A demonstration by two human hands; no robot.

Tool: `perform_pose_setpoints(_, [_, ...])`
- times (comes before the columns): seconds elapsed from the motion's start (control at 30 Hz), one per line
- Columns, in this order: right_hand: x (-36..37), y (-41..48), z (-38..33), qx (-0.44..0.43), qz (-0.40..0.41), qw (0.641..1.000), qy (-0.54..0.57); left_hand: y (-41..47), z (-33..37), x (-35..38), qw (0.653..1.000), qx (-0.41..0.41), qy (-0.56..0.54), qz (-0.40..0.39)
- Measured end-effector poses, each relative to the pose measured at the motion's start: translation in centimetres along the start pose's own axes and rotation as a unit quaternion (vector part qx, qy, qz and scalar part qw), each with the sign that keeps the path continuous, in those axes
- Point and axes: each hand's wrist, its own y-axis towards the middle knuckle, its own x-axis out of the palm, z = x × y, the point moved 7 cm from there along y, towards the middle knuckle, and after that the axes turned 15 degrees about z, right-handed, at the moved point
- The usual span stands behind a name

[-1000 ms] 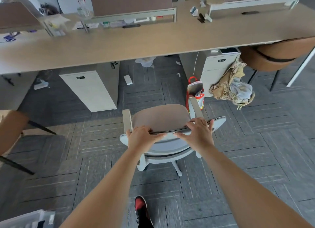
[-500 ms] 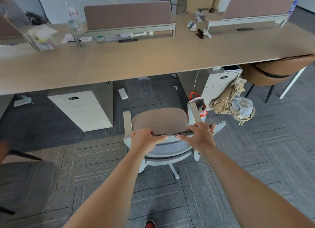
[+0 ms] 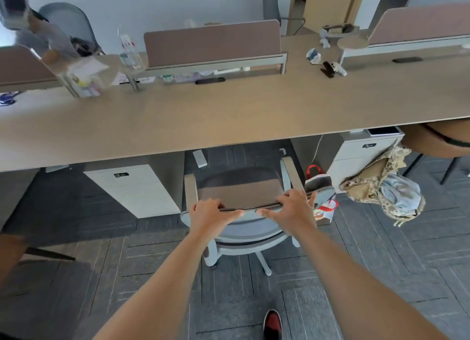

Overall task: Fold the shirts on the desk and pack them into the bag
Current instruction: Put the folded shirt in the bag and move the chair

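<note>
Nearer the desk (image 3: 229,121) than a second before, the chair (image 3: 239,189) had rolled until its armrests came close to the desk edge. No shirt showed on the desk that I could make out; the camouflage bag (image 3: 368,187) slumped on the floor against the drawer unit (image 3: 361,156), pale blue cloth (image 3: 399,192) in its mouth. My left hand (image 3: 208,212) and right hand (image 3: 296,207) both gripped the chair's back rim. I judged the push wanted even pressure from both hands, straight in, minding the red-handled bag (image 3: 324,207) just beside the chair.
</note>
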Motion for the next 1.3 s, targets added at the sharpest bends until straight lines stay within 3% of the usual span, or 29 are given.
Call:
perform_pose_setpoints(0.57, [3.7,18.3,-6.1,0.018,-0.032,0.999,-0.039,19.1,-1.4,-0.5,0.999,-0.019,-0.023,0.023])
perform_pose_setpoints(0.97, [4.8,24.8,-10.5,0.083,0.001,0.996,-0.025,29.3,-3.6,-0.3,0.999,0.038,-0.026,0.012])
perform_pose_setpoints(1.3, [6.7,29.8,-10.8,0.051,0.023,0.997,-0.054,34.9,-3.2,0.4,0.999,0.051,-0.017,-0.006])
